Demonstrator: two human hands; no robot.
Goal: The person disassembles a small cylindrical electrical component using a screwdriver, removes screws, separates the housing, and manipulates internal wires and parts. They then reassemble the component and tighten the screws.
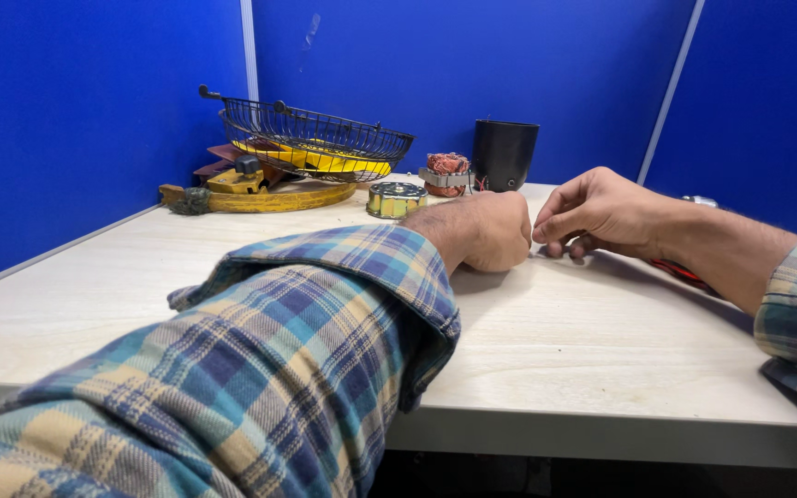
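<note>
My left hand (491, 231) rests on the pale wooden table (140, 295) as a closed fist, seen from the back. Whatever is inside it is hidden. My right hand (597, 214) sits just to its right, fingers curled and fingertips pinched near the fist. A small item may be between them, but it is too small to make out. Both arms wear blue and yellow plaid sleeves. A red wire (684, 274) runs under my right forearm.
At the back stand a black wire basket (320, 138) over yellow parts, a curved yellow piece (269, 198), a round metal motor part (397, 199), a copper-wound stator (447, 173) and a black cup (504, 155). Blue partition walls enclose the table.
</note>
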